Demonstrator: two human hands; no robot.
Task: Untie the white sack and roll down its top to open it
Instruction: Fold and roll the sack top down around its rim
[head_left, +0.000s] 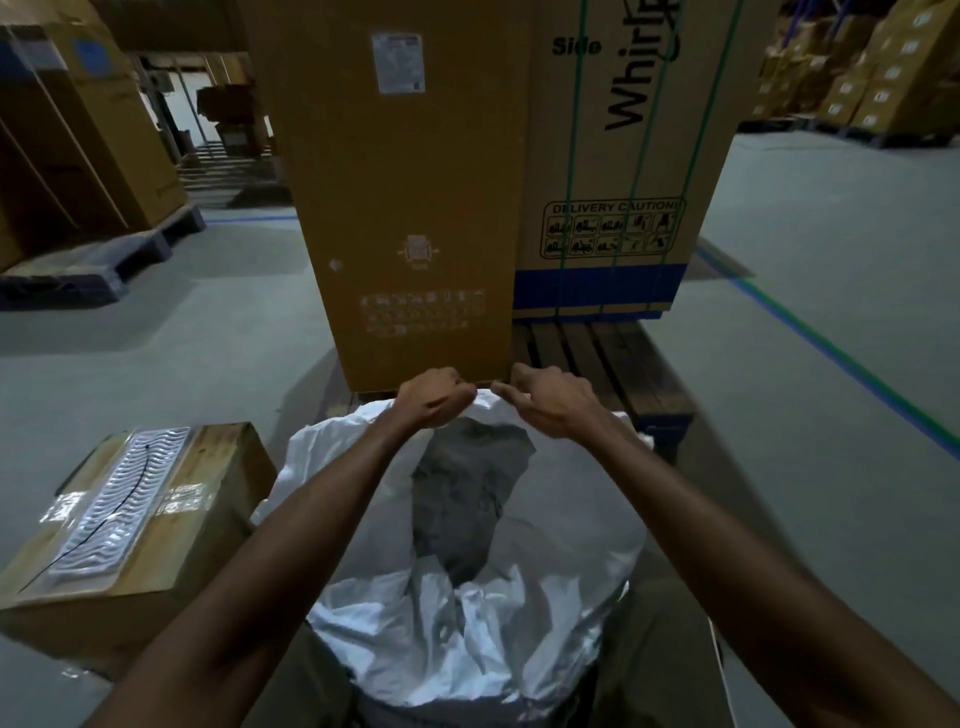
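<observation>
The white sack (467, 639) stands on the floor between my forearms, its mouth gaping with a dark hollow in the middle. Both arms reach over it to the far rim. My left hand (434, 395) pinches the far edge of the sack with closed fingers. My right hand (550, 397) grips the same edge just to the right, fingers curled. The two hands sit close together, almost touching. No tie or string shows on the sack.
A tall brown carton (410, 197) and a printed appliance box (623, 156) stand on a wooden pallet (608, 358) right behind the sack. A small taped carton (130, 514) lies at my left. Stacked boxes on pallets line the far left and far right.
</observation>
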